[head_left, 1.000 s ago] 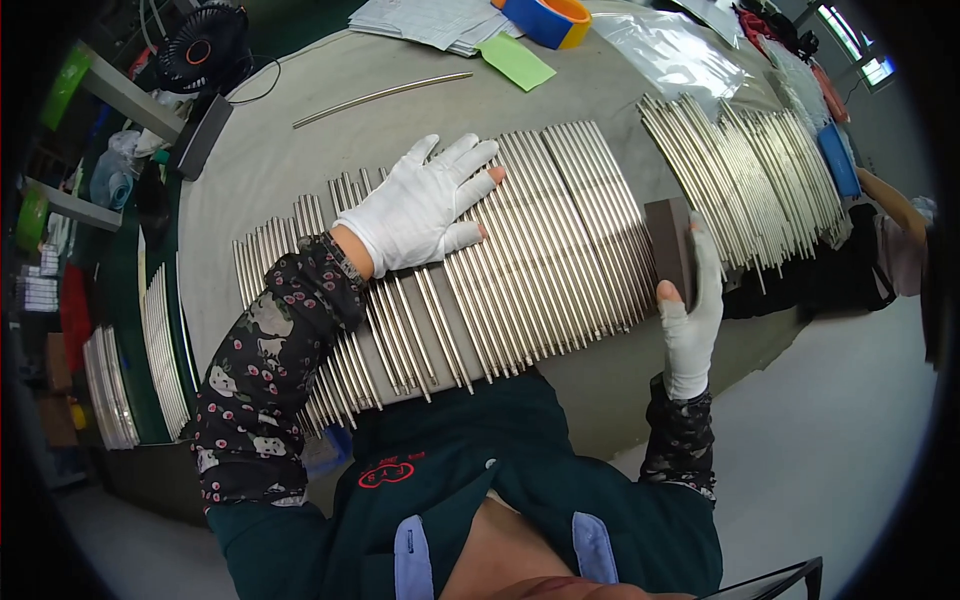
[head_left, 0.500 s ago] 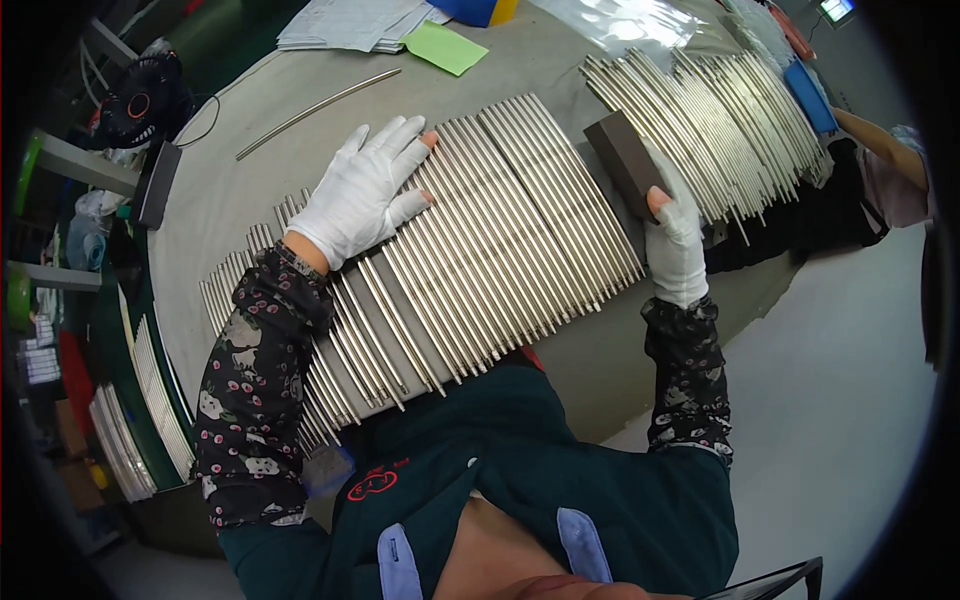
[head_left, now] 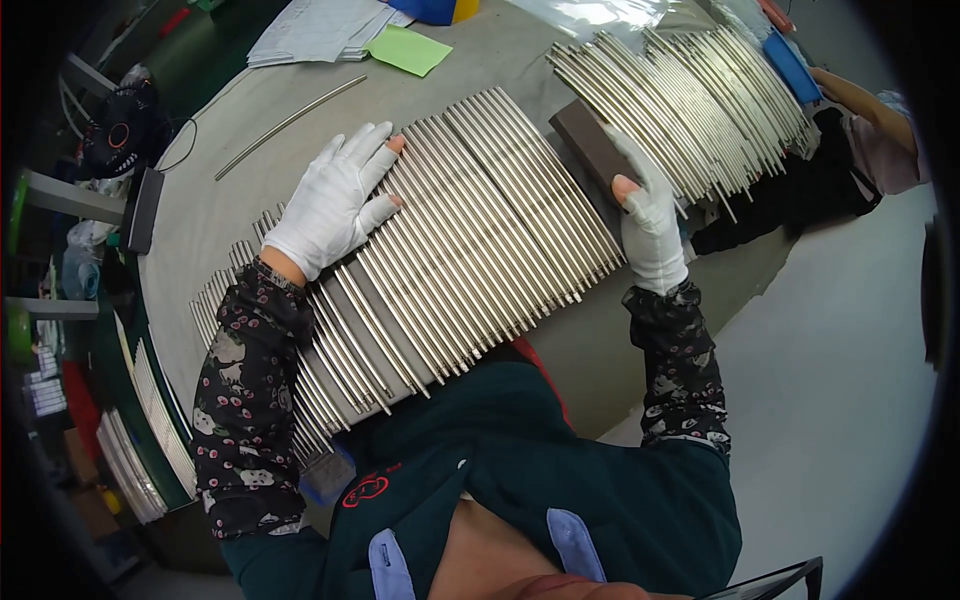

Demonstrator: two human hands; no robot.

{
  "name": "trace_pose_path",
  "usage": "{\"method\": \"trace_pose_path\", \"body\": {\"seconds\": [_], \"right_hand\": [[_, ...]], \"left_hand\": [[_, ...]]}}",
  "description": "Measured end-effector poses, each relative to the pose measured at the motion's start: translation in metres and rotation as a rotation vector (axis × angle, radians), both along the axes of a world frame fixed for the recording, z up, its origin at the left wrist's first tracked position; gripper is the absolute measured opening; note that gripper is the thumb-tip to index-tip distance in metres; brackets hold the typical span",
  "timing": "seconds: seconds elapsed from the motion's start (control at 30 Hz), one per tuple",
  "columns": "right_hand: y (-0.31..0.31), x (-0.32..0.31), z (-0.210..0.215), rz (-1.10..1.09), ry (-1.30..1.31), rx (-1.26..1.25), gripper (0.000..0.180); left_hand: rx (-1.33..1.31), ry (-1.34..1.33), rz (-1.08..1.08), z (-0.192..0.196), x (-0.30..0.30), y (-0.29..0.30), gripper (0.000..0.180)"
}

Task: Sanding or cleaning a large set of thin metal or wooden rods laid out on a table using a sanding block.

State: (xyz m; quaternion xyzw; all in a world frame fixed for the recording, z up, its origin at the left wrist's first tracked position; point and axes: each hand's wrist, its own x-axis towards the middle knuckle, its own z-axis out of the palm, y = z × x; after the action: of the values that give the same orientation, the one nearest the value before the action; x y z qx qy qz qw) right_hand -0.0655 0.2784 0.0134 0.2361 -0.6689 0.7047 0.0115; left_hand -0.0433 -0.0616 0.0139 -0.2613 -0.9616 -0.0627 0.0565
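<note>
My left hand (head_left: 334,203), in a white glove with bare thumb and fingertip, lies flat with fingers stretched over a row of shiny metal rods (head_left: 480,220). The rods lie side by side, slanting down toward me, packed tightly at the right and with gaps at the left. At the row's right end, my right hand (head_left: 655,225), also in a white glove, grips a dark brown rectangular block (head_left: 591,147). Its bare thumb presses on the block's near end, while the other fingers are mostly hidden behind it. The block stands close beside the last rods; contact cannot be made out.
Beyond the block lies a second pile of metal rods (head_left: 690,110). One bent rod (head_left: 290,127) lies apart on the grey table (head_left: 215,215). Papers (head_left: 320,30) and a green sheet (head_left: 408,50) are at the back. Another person's arm (head_left: 850,98) reaches in at the far right, near a blue tray (head_left: 790,68).
The whole view has shifted a little, so the table and rods appear further left and slightly higher. Both hands keep nearly the same places against the rods, the right still holding the block.
</note>
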Motion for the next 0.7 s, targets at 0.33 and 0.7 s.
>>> {"method": "trace_pose_path", "body": {"seconds": [0.33, 0.7], "right_hand": [[-0.002, 0.002, 0.001, -0.014, 0.02, 0.036, 0.059], [-0.001, 0.002, 0.013, -0.022, 0.013, 0.068, 0.059]], "left_hand": [[0.034, 0.018, -0.014, -0.003, 0.002, -0.004, 0.068], [0.067, 0.062, -0.042, 0.011, 0.003, 0.001, 0.061]]}}
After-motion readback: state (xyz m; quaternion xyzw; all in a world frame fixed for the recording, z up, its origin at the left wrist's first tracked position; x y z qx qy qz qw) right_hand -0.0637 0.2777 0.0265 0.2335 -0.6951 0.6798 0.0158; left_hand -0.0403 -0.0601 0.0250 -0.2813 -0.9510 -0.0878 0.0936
